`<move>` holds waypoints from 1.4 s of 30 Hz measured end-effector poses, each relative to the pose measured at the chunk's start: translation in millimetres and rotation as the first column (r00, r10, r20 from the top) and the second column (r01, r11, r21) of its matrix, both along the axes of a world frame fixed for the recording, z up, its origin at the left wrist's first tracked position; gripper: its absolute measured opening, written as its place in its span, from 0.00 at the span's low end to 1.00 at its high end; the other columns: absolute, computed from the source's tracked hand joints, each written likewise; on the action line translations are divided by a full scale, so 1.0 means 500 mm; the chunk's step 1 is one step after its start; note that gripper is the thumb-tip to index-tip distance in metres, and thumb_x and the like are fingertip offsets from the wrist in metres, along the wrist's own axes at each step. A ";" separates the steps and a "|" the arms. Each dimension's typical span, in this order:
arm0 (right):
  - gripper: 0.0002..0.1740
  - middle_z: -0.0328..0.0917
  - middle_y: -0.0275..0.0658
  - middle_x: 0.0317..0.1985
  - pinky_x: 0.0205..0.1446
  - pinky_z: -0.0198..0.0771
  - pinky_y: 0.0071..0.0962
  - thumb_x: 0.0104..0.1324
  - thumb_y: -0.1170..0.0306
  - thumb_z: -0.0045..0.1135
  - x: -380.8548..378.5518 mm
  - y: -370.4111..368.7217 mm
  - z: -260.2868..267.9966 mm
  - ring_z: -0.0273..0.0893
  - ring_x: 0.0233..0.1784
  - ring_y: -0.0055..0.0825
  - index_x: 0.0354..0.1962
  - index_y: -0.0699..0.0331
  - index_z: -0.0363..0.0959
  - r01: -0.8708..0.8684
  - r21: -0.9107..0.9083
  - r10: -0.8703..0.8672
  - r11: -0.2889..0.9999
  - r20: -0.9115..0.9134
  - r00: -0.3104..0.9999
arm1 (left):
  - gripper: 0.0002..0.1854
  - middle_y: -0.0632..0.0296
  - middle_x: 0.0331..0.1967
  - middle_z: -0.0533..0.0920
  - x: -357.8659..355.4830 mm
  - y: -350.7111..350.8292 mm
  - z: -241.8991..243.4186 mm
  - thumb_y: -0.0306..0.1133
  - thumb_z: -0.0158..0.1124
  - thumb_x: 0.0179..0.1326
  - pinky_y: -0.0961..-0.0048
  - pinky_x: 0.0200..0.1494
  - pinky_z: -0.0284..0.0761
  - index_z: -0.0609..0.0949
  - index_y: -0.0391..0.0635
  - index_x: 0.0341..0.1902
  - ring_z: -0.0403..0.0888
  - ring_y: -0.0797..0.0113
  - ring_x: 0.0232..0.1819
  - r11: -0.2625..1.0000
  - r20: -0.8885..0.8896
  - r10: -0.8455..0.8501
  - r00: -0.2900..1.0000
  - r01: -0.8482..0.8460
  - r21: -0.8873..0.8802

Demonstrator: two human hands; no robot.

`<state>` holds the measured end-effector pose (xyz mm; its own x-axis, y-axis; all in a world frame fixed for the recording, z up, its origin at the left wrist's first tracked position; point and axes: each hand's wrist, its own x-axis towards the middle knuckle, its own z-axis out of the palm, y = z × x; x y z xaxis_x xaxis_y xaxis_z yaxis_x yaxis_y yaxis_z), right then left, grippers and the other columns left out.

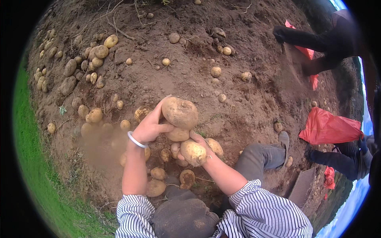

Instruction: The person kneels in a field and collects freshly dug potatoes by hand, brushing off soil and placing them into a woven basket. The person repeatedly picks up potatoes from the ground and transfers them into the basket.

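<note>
In the middle of the view my left hand [150, 126], with a white bangle [137, 139] at the wrist, grips a large soil-dusted potato [180, 112]. Below it, a second potato [177, 134] is pressed between my two hands. My right hand [199, 138] is closed around a paler yellow potato [193, 152], and its fingers are partly hidden. Another potato [215, 147] shows just beyond the right hand; whether it is held I cannot tell. Under my forearms several potatoes, one of them a brown-patched potato [187, 177], lie on the soil.
A heap of potatoes [70, 67] lies at upper left, and others are scattered over the loose soil [190, 74]. Green grass [32, 166] borders the left. At right, one person [342, 35] bends near red sacking, another stands by a red sack [329, 126]. A woven sack [303, 186] lies lower right.
</note>
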<state>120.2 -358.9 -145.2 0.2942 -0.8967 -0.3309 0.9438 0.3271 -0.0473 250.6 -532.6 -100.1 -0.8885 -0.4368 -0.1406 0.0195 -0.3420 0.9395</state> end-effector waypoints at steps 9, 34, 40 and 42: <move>0.33 0.66 0.47 0.57 0.28 0.80 0.44 0.68 0.47 0.44 -0.053 0.052 0.004 0.72 0.52 0.50 0.65 0.53 0.52 0.322 0.141 -0.343 0.936 0.167 0.924 | 0.45 0.46 0.67 0.61 -0.126 0.098 -0.006 0.28 0.62 0.49 0.61 0.69 0.55 0.52 0.41 0.71 0.58 0.53 0.69 0.954 0.094 -0.057 0.994 0.082 -0.288; 0.45 0.31 0.43 0.72 0.65 0.59 0.62 0.66 0.45 0.45 -0.656 1.206 0.499 0.42 0.73 0.51 0.70 0.54 0.32 0.501 -0.473 -0.048 -0.724 -0.691 -0.722 | 0.24 0.53 0.65 0.66 -0.045 -0.068 -0.160 0.42 0.46 0.71 0.57 0.63 0.65 0.65 0.44 0.65 0.64 0.54 0.66 0.759 0.517 0.234 0.823 0.178 -0.627; 0.35 0.30 0.52 0.72 0.66 0.65 0.49 0.74 0.60 0.33 -0.753 0.809 0.319 0.50 0.71 0.53 0.71 0.53 0.26 0.933 -0.344 -0.111 -0.109 -0.928 -0.355 | 0.23 0.51 0.69 0.58 0.156 -0.123 -0.188 0.34 0.52 0.65 0.52 0.67 0.58 0.67 0.46 0.64 0.56 0.49 0.68 0.393 0.372 0.623 0.688 0.136 -0.909; 0.32 0.53 0.51 0.67 0.63 0.70 0.42 0.74 0.62 0.34 -0.748 0.555 0.209 0.59 0.68 0.48 0.68 0.66 0.38 0.927 -0.240 -0.086 0.289 -0.971 -0.225 | 0.26 0.49 0.70 0.55 0.173 -0.109 -0.205 0.38 0.56 0.64 0.51 0.68 0.54 0.66 0.47 0.64 0.53 0.44 0.69 0.535 0.565 0.649 0.509 0.223 -0.815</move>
